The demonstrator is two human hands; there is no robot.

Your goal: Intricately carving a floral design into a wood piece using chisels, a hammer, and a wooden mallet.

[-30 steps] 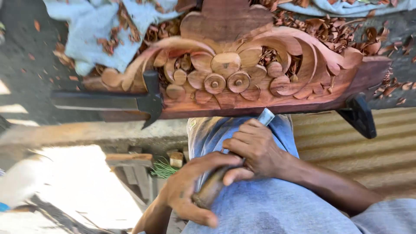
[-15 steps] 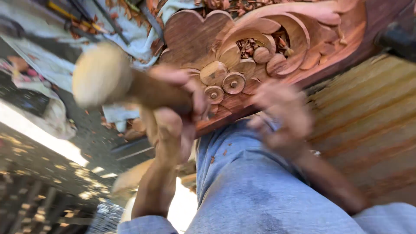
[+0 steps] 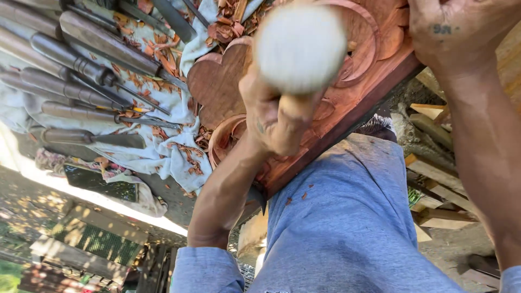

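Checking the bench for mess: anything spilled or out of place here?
Reddish wood chips lie scattered over the pale cloth among the chisels. A few specks cling to the blue shirt. The left hand grips a round-headed mallet over the carved panel.

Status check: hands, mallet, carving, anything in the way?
Left hand grips mallet, raised. Right hand over carved panel. Chisels lie aside.

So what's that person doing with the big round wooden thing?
The person's left hand grips a wooden mallet by its handle, its pale round head raised toward the camera. The right hand rests at the top edge of a reddish carved wood panel full of curls and petals. A row of chisels lies on a cloth strewn with wood chips.
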